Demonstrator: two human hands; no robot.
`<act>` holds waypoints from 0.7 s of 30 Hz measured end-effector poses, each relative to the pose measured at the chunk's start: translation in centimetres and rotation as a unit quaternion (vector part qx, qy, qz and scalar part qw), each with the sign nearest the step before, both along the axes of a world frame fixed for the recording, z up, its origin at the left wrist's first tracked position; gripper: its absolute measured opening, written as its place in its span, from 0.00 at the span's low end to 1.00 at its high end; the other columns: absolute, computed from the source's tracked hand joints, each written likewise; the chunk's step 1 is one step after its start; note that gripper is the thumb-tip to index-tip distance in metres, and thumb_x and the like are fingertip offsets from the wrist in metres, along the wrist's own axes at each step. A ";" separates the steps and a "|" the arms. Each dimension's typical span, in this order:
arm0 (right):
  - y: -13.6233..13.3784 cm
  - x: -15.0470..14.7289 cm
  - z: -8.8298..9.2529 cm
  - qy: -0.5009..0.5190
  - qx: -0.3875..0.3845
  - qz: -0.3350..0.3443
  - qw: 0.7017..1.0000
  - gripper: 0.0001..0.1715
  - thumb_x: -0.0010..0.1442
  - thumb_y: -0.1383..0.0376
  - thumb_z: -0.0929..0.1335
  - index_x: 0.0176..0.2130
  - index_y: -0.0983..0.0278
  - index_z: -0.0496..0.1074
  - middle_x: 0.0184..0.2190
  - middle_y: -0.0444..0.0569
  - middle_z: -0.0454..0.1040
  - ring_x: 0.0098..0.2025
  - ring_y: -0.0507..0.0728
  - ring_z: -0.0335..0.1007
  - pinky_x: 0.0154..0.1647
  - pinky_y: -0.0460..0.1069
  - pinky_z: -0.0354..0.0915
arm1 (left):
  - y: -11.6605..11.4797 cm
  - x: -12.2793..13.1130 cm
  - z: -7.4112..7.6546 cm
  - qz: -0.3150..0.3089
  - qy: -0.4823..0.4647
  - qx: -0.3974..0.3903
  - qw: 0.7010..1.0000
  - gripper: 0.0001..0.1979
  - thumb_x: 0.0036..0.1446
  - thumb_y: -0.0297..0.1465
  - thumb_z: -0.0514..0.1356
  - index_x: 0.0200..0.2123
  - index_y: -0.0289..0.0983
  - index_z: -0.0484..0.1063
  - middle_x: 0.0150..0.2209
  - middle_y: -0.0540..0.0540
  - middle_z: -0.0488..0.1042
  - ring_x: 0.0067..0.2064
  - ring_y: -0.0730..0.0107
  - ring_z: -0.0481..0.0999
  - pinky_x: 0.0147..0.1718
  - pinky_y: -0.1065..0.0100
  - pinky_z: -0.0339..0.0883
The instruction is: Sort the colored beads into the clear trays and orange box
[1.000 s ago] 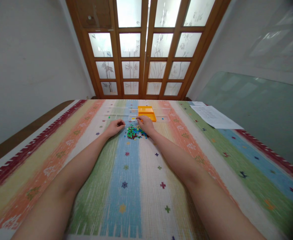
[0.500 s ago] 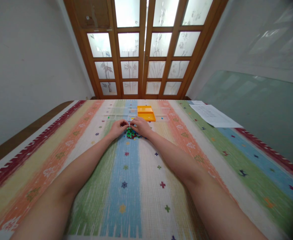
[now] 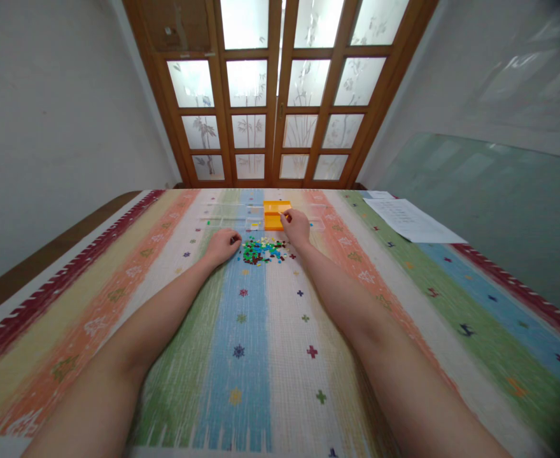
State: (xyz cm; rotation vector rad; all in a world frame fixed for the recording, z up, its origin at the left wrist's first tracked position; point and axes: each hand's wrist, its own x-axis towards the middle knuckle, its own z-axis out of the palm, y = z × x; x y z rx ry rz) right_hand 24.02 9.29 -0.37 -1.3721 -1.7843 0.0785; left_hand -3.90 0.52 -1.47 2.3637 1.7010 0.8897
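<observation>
A loose pile of small coloured pieces, green, blue, yellow and dark red, lies spread on the tablecloth. Just left of it rests my left hand, its fingers curled closed; anything inside them is hidden. My right hand is over the right side of an orange box, thumb and fingertips pinched together. What that pinch holds, if anything, is too small to name. Clear plastic compartments extend on both sides of the orange box, with a few tiny pieces in them.
A striped, patterned cloth covers the table. Sheets of paper lie towards the far right edge, beside a pale green glass-like panel. Wooden doors with frosted panes stand beyond the table.
My right hand has moved away from my left hand, rightwards and farther off, to the orange box. The pile is now uncovered. My left hand has stayed nearly in place.
</observation>
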 end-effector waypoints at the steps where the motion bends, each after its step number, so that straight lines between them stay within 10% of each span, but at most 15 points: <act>1: 0.3 0.4 -0.1 0.011 -0.013 -0.020 1.000 0.14 0.69 0.59 0.66 0.38 0.62 0.78 0.33 0.52 0.78 0.36 0.60 0.70 0.40 0.53 0.62 | 0.0 0.0 0.0 -0.005 0.005 -0.002 1.000 0.08 0.59 0.33 0.61 0.36 0.40 0.80 0.37 0.44 0.78 0.40 0.59 0.74 0.45 0.60 0.67; 21: -1.6 -2.3 -0.7 -0.088 -0.008 0.111 0.990 0.11 0.69 0.61 0.68 0.38 0.62 0.80 0.36 0.51 0.80 0.41 0.60 0.73 0.46 0.52 0.63 | -0.1 0.6 0.0 -0.008 0.017 -0.009 1.000 0.10 0.59 0.40 0.65 0.36 0.40 0.82 0.36 0.43 0.78 0.41 0.59 0.74 0.44 0.60 0.67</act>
